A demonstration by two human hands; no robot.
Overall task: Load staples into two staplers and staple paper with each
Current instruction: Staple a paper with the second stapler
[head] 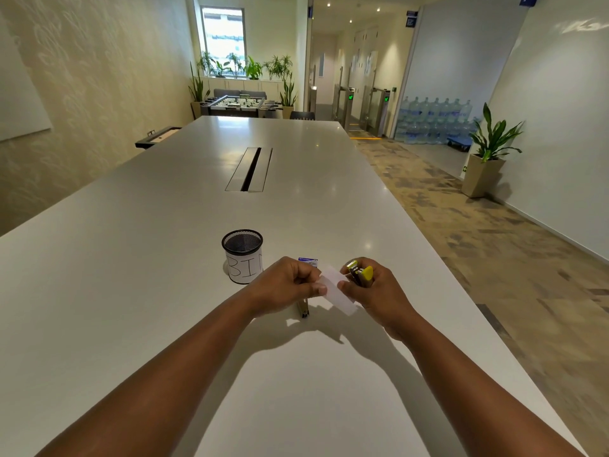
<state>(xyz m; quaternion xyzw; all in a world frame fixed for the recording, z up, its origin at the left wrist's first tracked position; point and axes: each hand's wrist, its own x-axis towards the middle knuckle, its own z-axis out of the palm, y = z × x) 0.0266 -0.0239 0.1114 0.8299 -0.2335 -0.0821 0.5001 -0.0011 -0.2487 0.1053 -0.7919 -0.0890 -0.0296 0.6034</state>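
Just right of the mesh bin (243, 255) on the white table (164, 258), left hand (286, 285) pinches a paper strip (336, 290), right hand (379, 291) grips the yellow stapler (362, 275) and touches the strip, second stapler (304, 310) lying under the left hand, staple box (308, 260) behind.

We read hand-drawn letters "BI", followed by a stroke cut off by the left hand (286, 285), on the white label wrapped round the black mesh cup (243, 255). The small blue box (308, 260) behind the hands carried print too small for us to read. The blue wall signs (410, 22) down the corridor were likewise illegible.
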